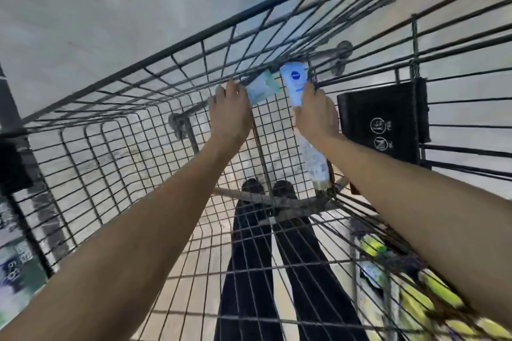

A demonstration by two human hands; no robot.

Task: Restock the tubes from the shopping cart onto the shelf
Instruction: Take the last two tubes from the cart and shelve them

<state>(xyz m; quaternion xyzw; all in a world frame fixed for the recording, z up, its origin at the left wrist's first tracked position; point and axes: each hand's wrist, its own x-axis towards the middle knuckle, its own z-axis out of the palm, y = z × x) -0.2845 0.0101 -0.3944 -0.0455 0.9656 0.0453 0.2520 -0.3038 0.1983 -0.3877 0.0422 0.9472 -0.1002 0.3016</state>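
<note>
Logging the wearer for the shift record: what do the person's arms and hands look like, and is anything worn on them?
Both forearms are bare up to the frame edge, with no sleeves in view. The left hand and right hand wear no gloves; no watch, bracelet or ring shows on the visible sides. Motion blur hides fine detail.
</note>
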